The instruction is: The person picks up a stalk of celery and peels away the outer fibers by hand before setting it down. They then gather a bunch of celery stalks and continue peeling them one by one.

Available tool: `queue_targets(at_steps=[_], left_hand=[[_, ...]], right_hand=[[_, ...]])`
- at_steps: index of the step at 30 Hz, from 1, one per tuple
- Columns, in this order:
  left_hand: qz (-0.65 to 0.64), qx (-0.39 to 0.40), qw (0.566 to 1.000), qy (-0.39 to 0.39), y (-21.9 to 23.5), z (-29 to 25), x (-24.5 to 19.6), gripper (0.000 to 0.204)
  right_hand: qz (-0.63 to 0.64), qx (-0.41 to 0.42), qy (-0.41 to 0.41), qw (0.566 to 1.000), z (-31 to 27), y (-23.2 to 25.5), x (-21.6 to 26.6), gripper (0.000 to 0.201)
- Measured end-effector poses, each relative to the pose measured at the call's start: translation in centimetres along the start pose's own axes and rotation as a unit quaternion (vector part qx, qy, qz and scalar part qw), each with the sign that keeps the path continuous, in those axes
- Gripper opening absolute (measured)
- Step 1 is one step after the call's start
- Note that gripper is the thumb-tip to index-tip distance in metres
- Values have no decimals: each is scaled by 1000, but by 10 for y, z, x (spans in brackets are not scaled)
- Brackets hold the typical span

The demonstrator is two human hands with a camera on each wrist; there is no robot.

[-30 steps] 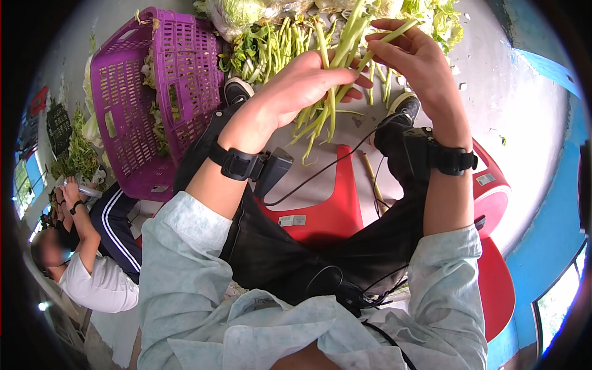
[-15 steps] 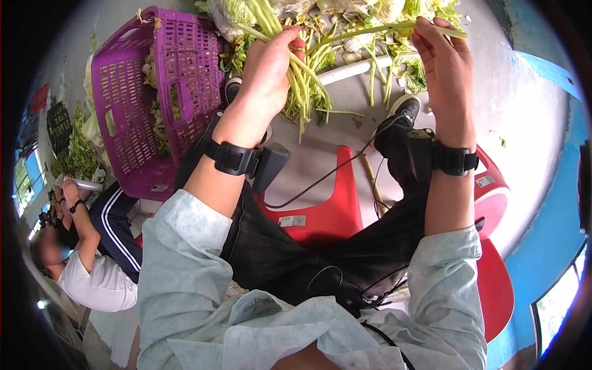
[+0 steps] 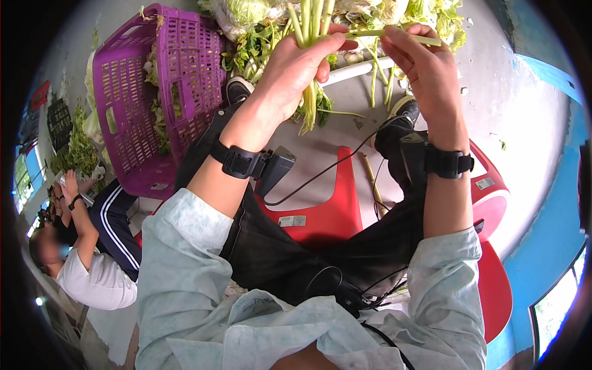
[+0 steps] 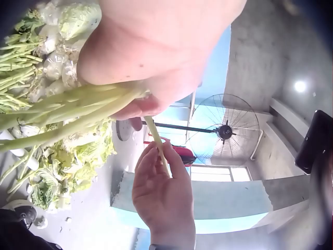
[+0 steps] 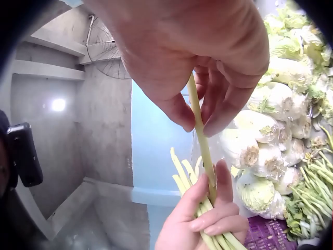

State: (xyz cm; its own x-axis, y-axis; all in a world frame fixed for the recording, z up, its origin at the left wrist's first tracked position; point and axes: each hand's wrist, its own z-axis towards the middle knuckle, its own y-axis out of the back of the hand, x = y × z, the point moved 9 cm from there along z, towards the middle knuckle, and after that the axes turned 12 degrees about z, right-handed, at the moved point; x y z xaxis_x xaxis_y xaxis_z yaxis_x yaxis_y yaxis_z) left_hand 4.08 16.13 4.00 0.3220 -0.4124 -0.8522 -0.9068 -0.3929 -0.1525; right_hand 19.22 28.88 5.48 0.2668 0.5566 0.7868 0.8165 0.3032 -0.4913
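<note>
My left hand (image 3: 295,73) grips a bunch of long pale green vegetable stalks (image 4: 62,112), whose upper ends stand out above the fist and whose thin ends hang below it. Between thumb and fingertips, my right hand (image 3: 427,77) pinches a single pale green stalk (image 5: 203,148). That stalk runs sideways from the right fingers to the left hand, its near end at the left thumb and forefinger. In the right wrist view the left hand (image 5: 208,221) is below, with the bunch passing through its curled fingers.
On the floor ahead lie more stalks (image 5: 317,190) and wrapped cabbages (image 5: 257,151), with loose leaves (image 4: 67,172) alongside. A purple crate (image 3: 191,80) stands at the left, a red stool (image 3: 339,209) between the legs. Another person (image 3: 92,271) sits far left.
The hands were together at the bunch, then spread apart with one stalk stretched toward the right hand. Now they are closer again, the left hand having come back rightward with the bunch upright.
</note>
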Motion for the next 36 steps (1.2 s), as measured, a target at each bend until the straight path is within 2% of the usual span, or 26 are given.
queue_targets(at_steps=[4, 7, 18, 25, 30, 31, 33, 34, 36], left_hand=[[4, -20, 999, -35, 6, 4, -4, 26], [34, -24, 998, -41, 6, 3, -5, 22], [25, -30, 998, -40, 6, 2, -4, 18], [-7, -63, 998, -21, 12, 1, -5, 21], [-27, -84, 995, 47, 24, 2, 12, 25], [-31, -85, 994, 65, 25, 2, 16, 25], [-44, -106, 992, 46, 25, 3, 16, 24], [-51, -116, 991, 37, 26, 2, 15, 23], [-142, -100, 984, 46, 28, 6, 19, 24]], right_hand=[[-40, 8, -14, 999, -1, -6, -2, 21], [-58, 20, -12, 998, -1, -7, -1, 20], [-115, 76, 3, 991, -4, -20, 1, 17], [-32, -14, 41, 999, 2, 5, 8, 17], [8, -23, 54, 998, 4, 10, 9, 17], [7, -6, 37, 999, 5, 9, 5, 18], [4, 27, 3, 1000, 5, 4, -4, 18], [-48, 51, -26, 997, 3, -1, -8, 16], [-150, 97, -81, 981, -6, -12, -16, 12]])
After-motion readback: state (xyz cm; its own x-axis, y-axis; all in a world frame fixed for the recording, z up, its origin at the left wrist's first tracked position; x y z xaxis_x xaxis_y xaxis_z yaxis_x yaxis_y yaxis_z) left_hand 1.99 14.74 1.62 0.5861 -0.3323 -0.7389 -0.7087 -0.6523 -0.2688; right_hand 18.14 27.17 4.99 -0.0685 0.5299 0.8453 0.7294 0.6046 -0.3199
